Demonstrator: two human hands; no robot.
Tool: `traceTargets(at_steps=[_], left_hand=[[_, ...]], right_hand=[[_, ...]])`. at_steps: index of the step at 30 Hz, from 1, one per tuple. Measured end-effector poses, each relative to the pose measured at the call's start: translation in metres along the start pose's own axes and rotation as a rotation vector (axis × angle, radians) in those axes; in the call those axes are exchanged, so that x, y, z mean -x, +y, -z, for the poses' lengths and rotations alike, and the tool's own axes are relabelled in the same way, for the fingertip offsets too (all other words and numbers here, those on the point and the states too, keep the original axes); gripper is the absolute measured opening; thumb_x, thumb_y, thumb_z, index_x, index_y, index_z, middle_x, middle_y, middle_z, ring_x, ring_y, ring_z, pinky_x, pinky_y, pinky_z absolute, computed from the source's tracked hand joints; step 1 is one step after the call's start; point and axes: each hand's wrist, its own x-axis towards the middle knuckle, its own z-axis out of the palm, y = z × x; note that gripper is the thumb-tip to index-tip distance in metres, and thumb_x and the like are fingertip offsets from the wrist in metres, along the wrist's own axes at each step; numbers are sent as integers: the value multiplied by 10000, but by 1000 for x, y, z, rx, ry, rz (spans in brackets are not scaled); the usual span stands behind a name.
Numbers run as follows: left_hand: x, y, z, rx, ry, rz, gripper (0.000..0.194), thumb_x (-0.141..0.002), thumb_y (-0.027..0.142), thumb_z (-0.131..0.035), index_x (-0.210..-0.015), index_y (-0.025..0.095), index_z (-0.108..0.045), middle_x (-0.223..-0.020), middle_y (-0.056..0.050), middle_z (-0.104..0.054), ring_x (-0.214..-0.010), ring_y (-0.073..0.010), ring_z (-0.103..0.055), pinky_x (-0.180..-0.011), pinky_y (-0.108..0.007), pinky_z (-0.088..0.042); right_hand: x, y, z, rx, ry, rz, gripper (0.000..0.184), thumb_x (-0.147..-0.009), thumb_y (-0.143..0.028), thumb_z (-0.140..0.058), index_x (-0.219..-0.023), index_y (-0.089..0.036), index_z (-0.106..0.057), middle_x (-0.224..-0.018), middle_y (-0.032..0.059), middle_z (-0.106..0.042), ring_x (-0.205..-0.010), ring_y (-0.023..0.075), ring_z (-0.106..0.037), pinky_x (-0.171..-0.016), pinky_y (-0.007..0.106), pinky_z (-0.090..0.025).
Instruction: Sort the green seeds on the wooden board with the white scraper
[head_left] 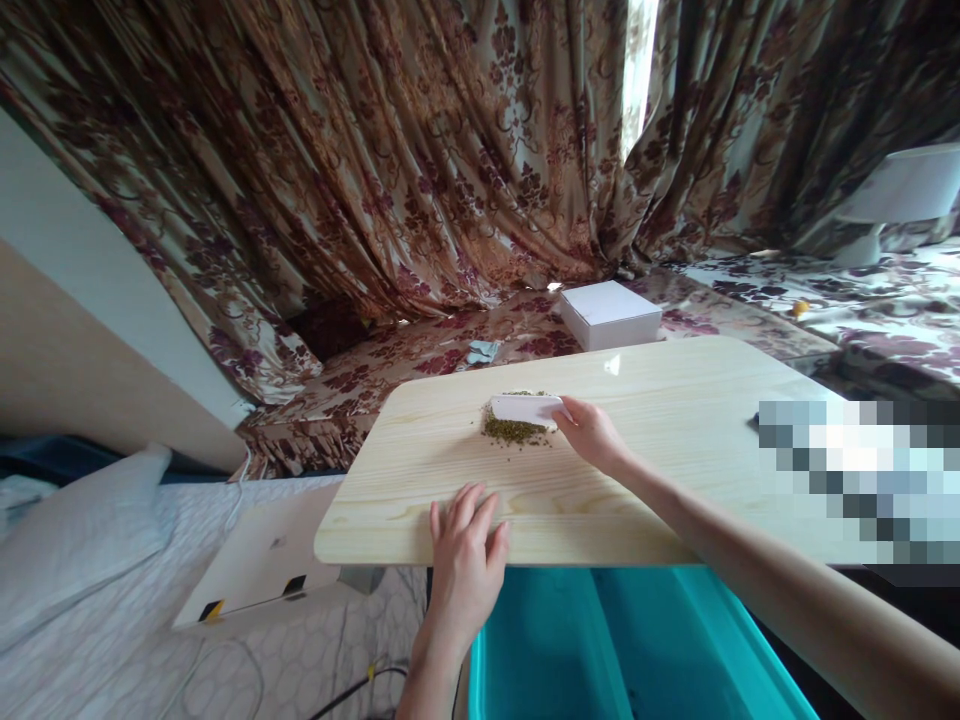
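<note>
My right hand [592,432] is closed on the right end of a flat white blade-like piece [525,408], with a small dark dot near its far left corner. I cannot make out its exact kind. It stands over a heap of small green grains [514,430], which look like mung beans; some lie scattered around the heap. Part of the heap is hidden behind the white piece. Palm down at the near edge of the pale wooden table [637,510], my left hand [469,540] rests with its fingers stretched out and holds nothing.
Below the table's near edge is a turquoise plastic tub [540,640]. Behind the table sit a white box [611,312] and a small light-blue cloth-like item [482,351]. A blurred-out object [862,480] covers the table's right end. A flat white board [262,550] lies at left.
</note>
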Motion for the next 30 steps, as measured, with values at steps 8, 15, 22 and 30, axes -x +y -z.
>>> traceTargets(at_steps=[8, 15, 22, 30], left_hand=[[-16, -18, 9, -25, 27, 75, 393, -880, 285, -476, -1264, 196, -483, -1330, -122, -502, -1235, -263, -444, -1084, -547, -194], [-14, -20, 7, -41, 41, 98, 376, -872, 285, -493, -1236, 192, -510, -1307, -123, -521, -1229, -272, -449, -1071, -556, -214], [-4, -24, 7, -45, 66, 104, 357, -883, 297, -485, -1212, 165, -525, -1291, -130, -529, -1217, -269, -459, -1064, -537, -242], [0, -21, 5, -58, 105, 84, 334, -904, 298, -457, -1195, 157, -541, -1278, -146, -531, -1209, -283, -464, -1055, -545, -255]], right_hand=[[-10, -26, -4, 5, -39, 68, 219, -817, -296, -400, -695, -205, -556, -577, 0, -594, -559, 146, -515, -525, 228, -357], [-42, -61, -31, 112, -143, 170, 219, -803, -186, -447, -847, -205, -661, -752, 64, -698, -696, 190, -592, -606, 245, -358], [-44, -60, -26, 128, -266, 217, 217, -798, -185, -446, -773, -188, -661, -653, 35, -652, -584, 146, -530, -557, 230, -334], [-46, -39, 24, 5, -176, 160, 224, -796, -311, -468, -678, -162, -588, -583, -4, -565, -564, 117, -463, -527, 223, -337]])
